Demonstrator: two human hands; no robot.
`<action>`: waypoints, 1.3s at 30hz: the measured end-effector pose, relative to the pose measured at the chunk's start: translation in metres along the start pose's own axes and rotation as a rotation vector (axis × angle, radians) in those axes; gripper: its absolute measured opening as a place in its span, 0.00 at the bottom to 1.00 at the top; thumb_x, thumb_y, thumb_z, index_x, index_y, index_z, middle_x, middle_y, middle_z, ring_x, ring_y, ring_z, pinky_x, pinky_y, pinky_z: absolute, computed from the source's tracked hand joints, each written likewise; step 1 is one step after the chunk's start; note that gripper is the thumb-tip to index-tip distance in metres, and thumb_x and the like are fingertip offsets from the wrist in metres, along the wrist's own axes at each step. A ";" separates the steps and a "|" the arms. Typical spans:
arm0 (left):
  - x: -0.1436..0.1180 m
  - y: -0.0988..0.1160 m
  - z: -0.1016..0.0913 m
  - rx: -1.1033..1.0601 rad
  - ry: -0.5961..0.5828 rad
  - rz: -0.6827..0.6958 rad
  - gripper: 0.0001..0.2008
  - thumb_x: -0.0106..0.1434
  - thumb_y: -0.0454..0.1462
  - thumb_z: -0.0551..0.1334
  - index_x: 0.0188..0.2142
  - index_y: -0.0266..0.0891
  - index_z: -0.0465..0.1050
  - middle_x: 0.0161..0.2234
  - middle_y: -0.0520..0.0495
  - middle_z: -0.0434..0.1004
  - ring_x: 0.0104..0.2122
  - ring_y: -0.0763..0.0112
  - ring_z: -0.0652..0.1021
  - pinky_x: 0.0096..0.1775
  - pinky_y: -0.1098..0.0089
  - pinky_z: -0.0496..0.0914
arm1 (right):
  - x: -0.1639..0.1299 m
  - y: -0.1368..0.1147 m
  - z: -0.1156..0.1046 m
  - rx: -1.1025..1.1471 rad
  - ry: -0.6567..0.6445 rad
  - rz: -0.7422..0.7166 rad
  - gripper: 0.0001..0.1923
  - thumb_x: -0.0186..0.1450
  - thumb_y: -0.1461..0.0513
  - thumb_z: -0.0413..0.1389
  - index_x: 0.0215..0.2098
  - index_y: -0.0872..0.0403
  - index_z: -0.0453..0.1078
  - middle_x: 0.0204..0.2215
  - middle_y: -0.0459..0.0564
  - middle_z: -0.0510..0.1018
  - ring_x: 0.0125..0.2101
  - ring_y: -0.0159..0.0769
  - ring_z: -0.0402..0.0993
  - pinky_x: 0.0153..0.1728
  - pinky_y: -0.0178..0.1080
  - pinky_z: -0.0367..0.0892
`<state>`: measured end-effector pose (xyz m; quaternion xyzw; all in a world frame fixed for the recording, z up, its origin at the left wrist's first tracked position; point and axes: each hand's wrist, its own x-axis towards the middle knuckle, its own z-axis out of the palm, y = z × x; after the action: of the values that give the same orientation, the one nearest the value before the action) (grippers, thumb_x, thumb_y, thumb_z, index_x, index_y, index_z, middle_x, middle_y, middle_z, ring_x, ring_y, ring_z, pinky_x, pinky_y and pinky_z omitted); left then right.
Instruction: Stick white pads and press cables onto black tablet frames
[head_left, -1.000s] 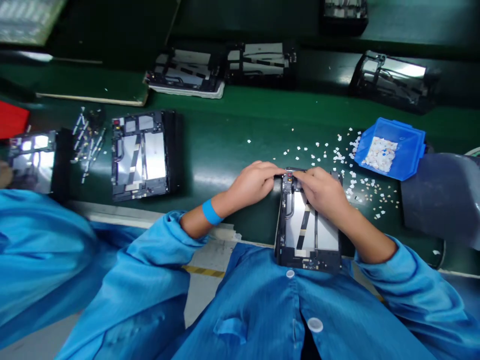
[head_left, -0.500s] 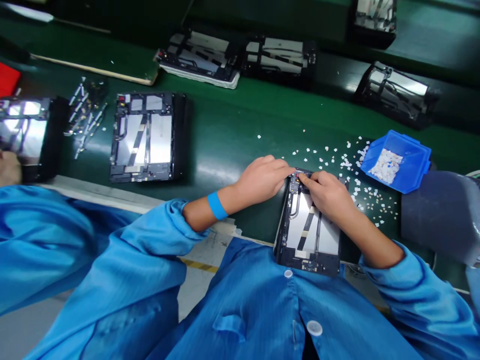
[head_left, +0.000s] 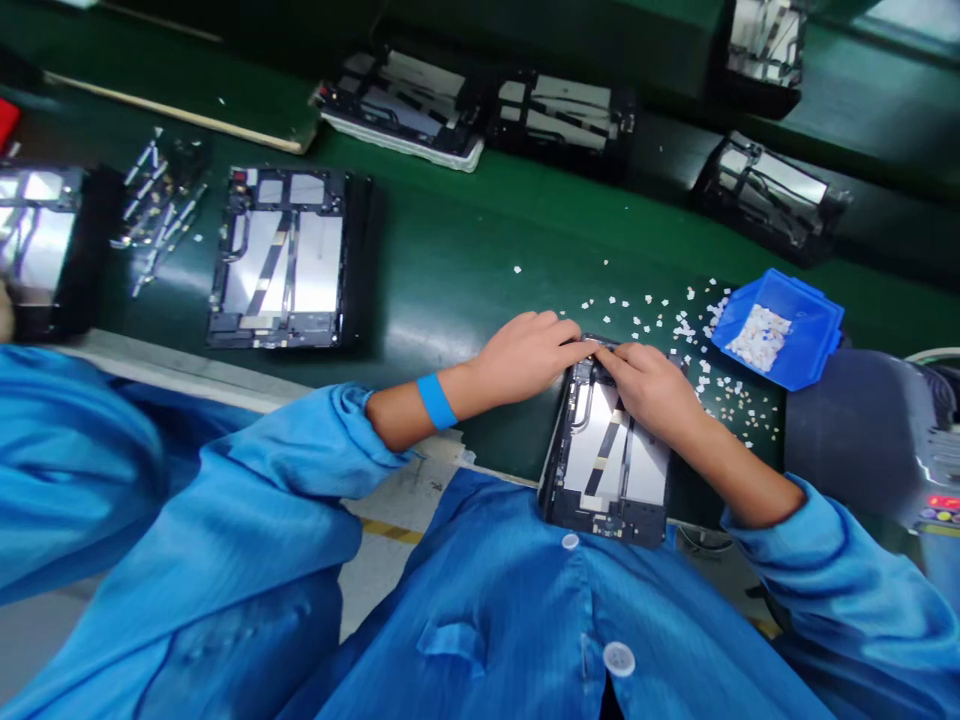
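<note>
Head view: our left hand [head_left: 529, 352] and right hand [head_left: 654, 388] meet at the top edge of the opened tablet frame [head_left: 607, 468] on the green surface [head_left: 450, 270], fingertips pinched narrow there; whether they hold anything we cannot tell. Just right, a blue tray [head_left: 814, 335] holds white scraps [head_left: 759, 336].

The far end of the tablet frame [head_left: 609, 462] lies under the left hand [head_left: 529, 355] and the right hand [head_left: 654, 388], so what the fingertips pinch there cannot be told. Its near edge is lost against the blue smock [head_left: 525, 620]. Right of the frame, the grey machine [head_left: 870, 430] runs off the picture's edge. Far to the frame's left, another frame [head_left: 37, 245] is cut by the border. The white scraps [head_left: 690, 335] just beyond the frame are too small to identify.
</note>
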<state>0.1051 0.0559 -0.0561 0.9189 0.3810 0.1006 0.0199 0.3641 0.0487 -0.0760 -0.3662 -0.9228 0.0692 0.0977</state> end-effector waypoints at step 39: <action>0.017 0.014 -0.015 -0.192 0.033 -0.058 0.19 0.70 0.45 0.50 0.46 0.51 0.80 0.45 0.40 0.81 0.41 0.49 0.79 0.43 0.51 0.71 | -0.265 0.043 -0.053 1.231 1.248 1.440 0.24 0.52 0.47 0.72 0.33 0.53 0.70 0.25 0.43 0.77 0.17 0.24 0.66 0.13 0.27 0.57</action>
<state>0.1233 0.0573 -0.0373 0.8995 0.3964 0.1511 0.1046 0.5934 -0.0998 -0.0669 -0.6720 -0.0967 0.3568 0.6417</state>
